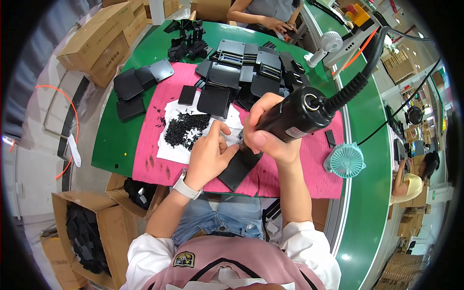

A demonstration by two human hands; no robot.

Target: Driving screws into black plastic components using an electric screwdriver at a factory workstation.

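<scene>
My right hand grips a black electric screwdriver with a coiled black cord, its tip pointing down at a flat black plastic part on the pink mat. My left hand rests on that part, index finger stretched out near the tip, steadying it. The tip itself is hidden between my hands. A pile of small black screws lies on a white cloth just left of my left hand.
Several black plastic parts are heaped at the back of the green table. A small teal fan sits right of my hands. Cardboard boxes stand at the left. Another person's hands work at the far end.
</scene>
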